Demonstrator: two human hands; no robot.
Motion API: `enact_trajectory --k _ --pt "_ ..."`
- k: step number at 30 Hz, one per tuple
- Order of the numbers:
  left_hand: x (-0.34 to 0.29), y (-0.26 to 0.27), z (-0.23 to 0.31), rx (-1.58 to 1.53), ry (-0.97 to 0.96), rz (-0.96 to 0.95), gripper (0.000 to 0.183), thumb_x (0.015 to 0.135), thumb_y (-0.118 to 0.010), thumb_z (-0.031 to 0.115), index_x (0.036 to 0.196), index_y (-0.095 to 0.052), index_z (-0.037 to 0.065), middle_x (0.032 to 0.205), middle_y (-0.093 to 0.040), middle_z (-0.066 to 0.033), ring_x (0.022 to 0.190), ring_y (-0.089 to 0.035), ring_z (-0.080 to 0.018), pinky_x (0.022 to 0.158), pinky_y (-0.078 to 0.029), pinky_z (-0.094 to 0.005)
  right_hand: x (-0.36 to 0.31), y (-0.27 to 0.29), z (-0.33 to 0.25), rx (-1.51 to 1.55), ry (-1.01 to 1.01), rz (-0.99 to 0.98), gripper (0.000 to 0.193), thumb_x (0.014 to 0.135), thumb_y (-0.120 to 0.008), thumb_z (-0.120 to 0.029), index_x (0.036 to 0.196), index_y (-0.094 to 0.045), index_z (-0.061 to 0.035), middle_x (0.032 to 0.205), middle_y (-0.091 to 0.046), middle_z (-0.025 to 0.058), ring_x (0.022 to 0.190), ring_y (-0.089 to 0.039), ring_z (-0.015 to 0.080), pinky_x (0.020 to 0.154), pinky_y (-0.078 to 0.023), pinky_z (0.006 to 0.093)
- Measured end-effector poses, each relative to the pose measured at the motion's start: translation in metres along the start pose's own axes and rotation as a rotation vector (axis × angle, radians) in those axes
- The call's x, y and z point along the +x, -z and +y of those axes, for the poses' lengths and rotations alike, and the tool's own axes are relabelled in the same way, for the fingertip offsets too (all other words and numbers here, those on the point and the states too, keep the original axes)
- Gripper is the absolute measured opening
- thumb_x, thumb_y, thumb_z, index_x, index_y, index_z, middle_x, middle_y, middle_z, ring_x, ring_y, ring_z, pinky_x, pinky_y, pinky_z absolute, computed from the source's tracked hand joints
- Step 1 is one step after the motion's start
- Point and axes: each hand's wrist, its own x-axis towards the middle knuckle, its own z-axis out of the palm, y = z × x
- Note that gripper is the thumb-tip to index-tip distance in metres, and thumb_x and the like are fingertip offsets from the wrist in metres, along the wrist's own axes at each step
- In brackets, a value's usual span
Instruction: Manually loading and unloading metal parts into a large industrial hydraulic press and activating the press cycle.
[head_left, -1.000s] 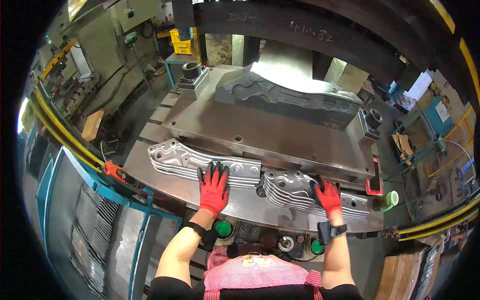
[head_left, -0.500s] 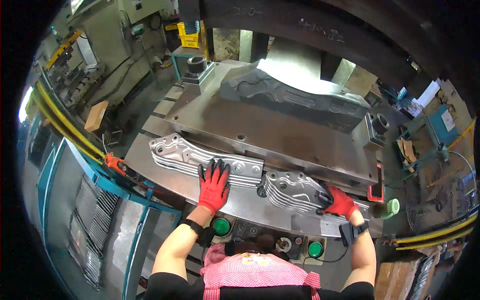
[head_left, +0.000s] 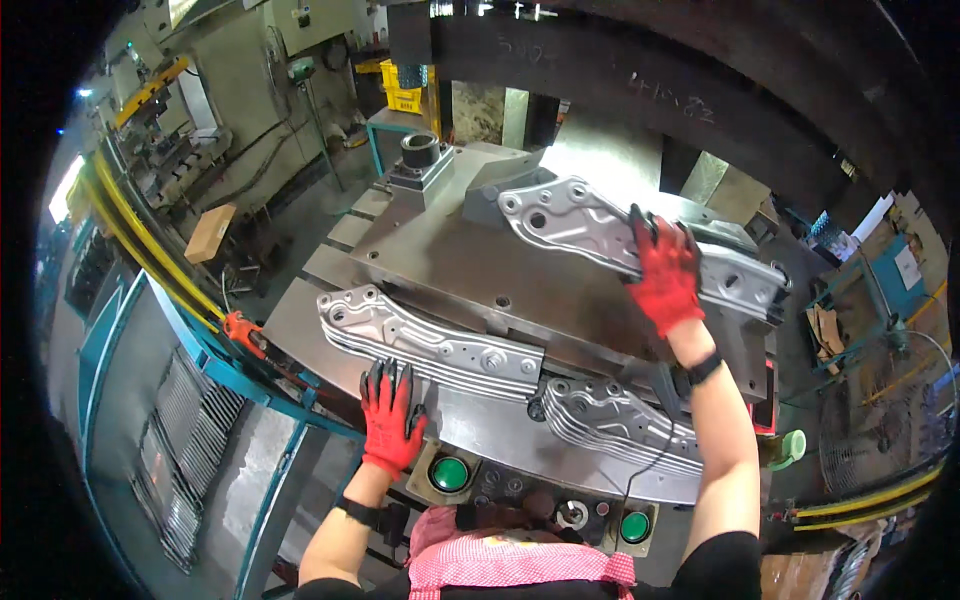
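My right hand (head_left: 665, 270), in a red glove with dark fingertips, grips a long grey stamped metal part (head_left: 577, 226). The part lies across the raised forming block of the steel die (head_left: 450, 240); whether it rests on it, I cannot tell. My left hand (head_left: 392, 418), gloved alike, has its fingers stretched out and apart at the near edge of a stack of similar parts (head_left: 430, 343). A second stack (head_left: 615, 415) sits to its right, partly hidden by my right forearm. Both stacks stand on the metal ledge (head_left: 480, 424) before the die.
Two green push buttons (head_left: 450, 474) (head_left: 635, 527) flank the control panel below the ledge. At left, a blue-framed bin (head_left: 180, 465) holds several ribbed metal parts. Guide posts (head_left: 420, 152) rise at the die's corner. A heavy dark beam (head_left: 570, 65) spans overhead.
My right hand has left the right stack and now holds a part farther away, over the die. My left hand has slid off the left stack's top toward its near edge. The view has shifted slightly.
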Motion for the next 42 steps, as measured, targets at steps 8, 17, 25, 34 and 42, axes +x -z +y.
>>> enact_trajectory --k 8,17,25,34,42 --pt "-0.073 -0.009 -0.038 -0.069 0.321 -0.051 0.08 0.068 -0.065 0.02 0.138 -0.03 0.007 0.141 -0.027 -0.0234 0.131 -0.019 -0.0449 0.109 -0.011 -0.0546 0.047 -0.128 -0.003 -0.467 0.087 0.216 0.098 0.054 -0.08 -0.033 0.137 -0.032 -0.0184 0.13 -0.039 0.0124 0.12 -0.039 0.0314 0.104 -0.029 0.0442" --pt "-0.103 -0.078 -0.071 -0.218 0.477 -0.916 0.088 0.078 -0.054 0.059 0.141 -0.025 0.006 0.145 -0.024 -0.0225 0.134 -0.022 -0.0375 0.109 -0.019 -0.0444 0.035 -0.068 0.0 -0.181 -0.019 -0.159 0.109 0.058 -0.078 -0.037 0.144 -0.014 -0.0138 0.139 -0.029 0.0155 0.13 -0.026 0.0366 0.107 -0.02 0.0511" --pt "-0.149 -0.173 -0.076 -0.391 0.546 -0.699 0.131 0.054 -0.068 0.073 0.141 -0.008 -0.004 0.143 -0.019 -0.0299 0.133 -0.024 -0.0393 0.108 -0.026 -0.037 -0.208 0.025 0.027 0.192 -0.575 0.06 0.091 0.072 -0.072 -0.032 0.141 -0.022 -0.0004 0.147 -0.019 0.0208 0.136 -0.018 0.032 0.111 -0.013 0.0426" --pt "-0.125 -0.167 -0.064 -0.475 0.65 -0.804 0.147 0.036 -0.084 0.06 0.139 -0.003 -0.008 0.141 -0.025 -0.0281 0.132 -0.029 -0.0345 0.105 -0.031 -0.0362 -0.596 -0.032 -0.005 0.314 -1.487 -0.552 0.071 0.086 -0.059 -0.034 0.136 -0.028 0.0048 0.139 -0.033 0.0256 0.13 -0.031 0.0334 0.107 -0.024 0.0398" --pt "-0.143 -0.161 -0.074 -0.383 0.655 -0.732 0.145 0.037 -0.085 0.056 0.141 -0.004 -0.003 0.141 -0.027 -0.0255 0.131 -0.03 -0.0336 0.105 -0.032 -0.0371 -0.628 -0.077 -0.037 1.083 -1.363 -0.465 0.087 0.076 -0.071 -0.032 0.139 -0.023 0.0028 0.131 -0.044 0.0182 0.121 -0.043 0.0228 0.098 -0.037 0.033"
